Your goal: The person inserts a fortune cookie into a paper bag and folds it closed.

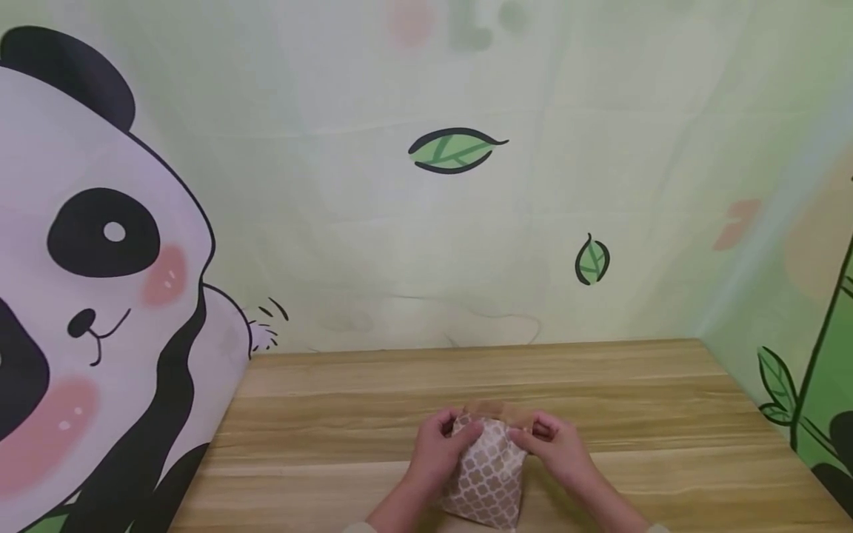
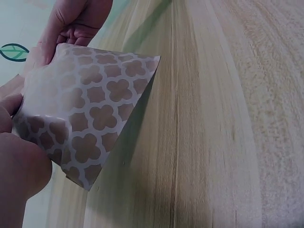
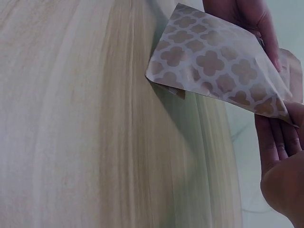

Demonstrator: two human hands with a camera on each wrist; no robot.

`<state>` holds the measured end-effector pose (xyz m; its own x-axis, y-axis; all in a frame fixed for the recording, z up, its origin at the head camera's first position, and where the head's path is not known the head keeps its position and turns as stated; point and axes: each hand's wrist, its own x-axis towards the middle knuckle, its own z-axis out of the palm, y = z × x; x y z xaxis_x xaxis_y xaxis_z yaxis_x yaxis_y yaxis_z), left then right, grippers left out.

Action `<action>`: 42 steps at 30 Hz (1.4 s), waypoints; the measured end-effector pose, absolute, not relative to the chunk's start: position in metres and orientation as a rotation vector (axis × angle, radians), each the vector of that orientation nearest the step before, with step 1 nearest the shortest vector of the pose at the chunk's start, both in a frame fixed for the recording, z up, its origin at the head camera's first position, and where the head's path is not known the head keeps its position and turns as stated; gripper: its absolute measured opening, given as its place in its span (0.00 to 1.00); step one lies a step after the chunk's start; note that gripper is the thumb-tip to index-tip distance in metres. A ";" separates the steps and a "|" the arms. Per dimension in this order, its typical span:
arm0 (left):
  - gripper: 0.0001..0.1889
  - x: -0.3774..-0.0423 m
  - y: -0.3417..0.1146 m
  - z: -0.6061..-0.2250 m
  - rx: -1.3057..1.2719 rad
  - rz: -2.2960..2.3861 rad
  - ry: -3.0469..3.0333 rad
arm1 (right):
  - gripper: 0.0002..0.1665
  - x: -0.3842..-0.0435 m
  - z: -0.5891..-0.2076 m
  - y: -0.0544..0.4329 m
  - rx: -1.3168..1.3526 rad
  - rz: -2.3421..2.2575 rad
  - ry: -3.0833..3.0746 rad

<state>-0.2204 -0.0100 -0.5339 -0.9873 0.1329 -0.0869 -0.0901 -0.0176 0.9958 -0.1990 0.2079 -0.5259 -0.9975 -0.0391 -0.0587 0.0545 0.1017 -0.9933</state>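
Note:
A brown paper bag with a white quatrefoil lattice print is held upright over the wooden table, its plain brown upper edge away from the person. My left hand pinches the bag's upper left side, thumb on the printed face. On the opposite upper corner, my right hand pinches the paper between thumb and fingers. In the left wrist view the bag slants with its bottom edge toward the table. From the right wrist, the bag's lower corner hangs close over the wood, and a small brown flap shows beneath.
The wood-grain table extends around the hands. Behind it hangs a pale green backdrop with printed leaves, meeting the table's back edge. A large printed panda covers the left side.

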 end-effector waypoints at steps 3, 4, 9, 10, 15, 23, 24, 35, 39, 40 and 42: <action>0.14 -0.221 -0.011 -0.533 0.014 2.120 2.102 | 0.12 -0.199 -0.526 0.207 0.062 -2.069 2.306; 0.15 -0.221 -0.011 -0.533 0.001 2.114 2.104 | 0.12 -0.199 -0.527 0.206 0.083 -2.073 2.315; 0.18 -0.223 -0.014 -0.533 -0.023 2.109 2.091 | 0.10 -0.198 -0.529 0.206 0.118 -2.091 2.356; 0.18 -0.223 -0.015 -0.533 -0.027 2.113 2.085 | 0.10 -0.198 -0.529 0.206 0.120 -2.095 2.364; 0.17 -0.228 -0.025 -0.531 0.021 2.085 2.153 | 0.11 -0.195 -0.529 0.211 0.068 -2.087 2.400; 0.12 -0.238 -0.041 -0.522 0.254 1.997 2.205 | 0.12 -0.195 -0.527 0.215 0.022 -2.078 2.407; 0.12 -0.239 -0.043 -0.522 0.283 1.983 2.210 | 0.11 -0.196 -0.527 0.215 0.033 -2.076 2.413; 0.09 -0.244 -0.057 -0.523 0.381 1.913 2.213 | 0.10 -0.198 -0.529 0.220 -0.039 -2.069 2.408; 0.08 -0.245 -0.058 -0.527 0.374 1.929 2.192 | 0.12 -0.199 -0.531 0.222 -0.067 -2.074 2.367; 0.08 -0.245 -0.059 -0.528 0.373 1.936 2.179 | 0.13 -0.199 -0.532 0.223 -0.067 -2.077 2.357; 0.09 -0.244 -0.058 -0.529 0.367 1.953 2.146 | 0.13 -0.198 -0.533 0.224 -0.066 -2.081 2.341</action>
